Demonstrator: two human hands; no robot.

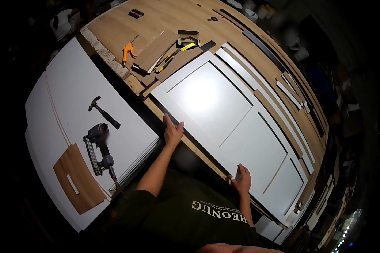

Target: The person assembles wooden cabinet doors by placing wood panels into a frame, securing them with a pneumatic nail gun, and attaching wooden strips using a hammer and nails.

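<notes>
A large white panel with narrow dark grooves lies on the wooden worktable, its near edge running diagonally past me. My left hand is at that near edge, index finger stretched out and thumb apart, with nothing visible in it. Farther right along the same edge is my right hand, fingers extended over the panel's border and a pale band on one finger. Whether either hand presses on the panel is hard to tell.
At left, a stack of white sheets carries a claw hammer, a nail gun and a brown board. An orange air blow gun, a yellow utility knife and wood strips lie on the worktable.
</notes>
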